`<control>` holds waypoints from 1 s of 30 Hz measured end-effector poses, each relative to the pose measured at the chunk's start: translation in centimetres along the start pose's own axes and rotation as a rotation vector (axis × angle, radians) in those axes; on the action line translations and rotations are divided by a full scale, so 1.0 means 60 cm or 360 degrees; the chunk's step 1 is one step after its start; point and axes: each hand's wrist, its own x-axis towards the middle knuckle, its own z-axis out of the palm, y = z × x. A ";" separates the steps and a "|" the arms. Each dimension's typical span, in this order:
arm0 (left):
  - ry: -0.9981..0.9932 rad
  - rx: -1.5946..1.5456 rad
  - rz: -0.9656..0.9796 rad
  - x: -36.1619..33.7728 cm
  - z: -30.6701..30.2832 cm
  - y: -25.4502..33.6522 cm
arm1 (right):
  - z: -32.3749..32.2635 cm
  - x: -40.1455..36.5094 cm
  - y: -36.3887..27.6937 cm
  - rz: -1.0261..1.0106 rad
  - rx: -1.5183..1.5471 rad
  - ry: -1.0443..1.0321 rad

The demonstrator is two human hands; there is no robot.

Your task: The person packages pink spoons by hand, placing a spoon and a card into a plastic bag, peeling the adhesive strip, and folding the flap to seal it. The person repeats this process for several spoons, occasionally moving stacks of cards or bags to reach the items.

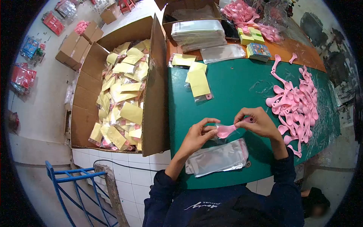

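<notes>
Over the green table, a pink spoon (225, 131) is held sideways with its bowl to the left. My right hand (259, 122) is closed on its handle. My left hand (198, 135) pinches a clear plastic bag (218, 139) that lies around or against the bowl; the thin film makes it hard to tell how far the spoon is inside. Just below both hands lies a stack of clear plastic bags (217, 159). Right of my right hand spreads a heap of loose pink spoons (298, 102).
A deep cardboard box (157, 87) full of bagged spoons with yellow cards (132, 111) stands left of the table. Further packed pieces (199, 83), bag stacks (198, 32) and small printed cards (259, 51) sit toward the back. A blue metal frame (77, 178) stands lower left.
</notes>
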 end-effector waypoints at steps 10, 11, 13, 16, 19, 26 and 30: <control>-0.0020 -0.0047 0.0125 0.009 0.006 0.023 | 0.012 0.013 0.000 -0.0210 0.0392 0.0415; -0.0005 -0.0122 0.0170 0.012 0.015 0.033 | 0.014 0.012 -0.006 -0.0243 0.0257 0.0395; 0.0041 -0.0221 0.0245 0.017 0.028 0.044 | 0.027 0.009 -0.017 -0.0237 0.0305 0.0436; 0.0013 -0.0093 0.0262 0.025 0.028 0.050 | 0.028 0.011 -0.026 -0.0248 0.0346 0.0686; -0.0155 0.0252 0.0157 0.026 0.005 0.053 | 0.026 0.013 -0.024 -0.0331 0.0249 0.0770; 0.0075 -0.0118 0.0337 0.032 0.017 0.059 | -0.008 0.057 -0.024 -0.0790 -0.0187 0.0093; 0.0141 -0.0153 0.0367 0.027 0.003 0.065 | -0.194 0.186 0.130 -0.0518 -0.0497 0.0779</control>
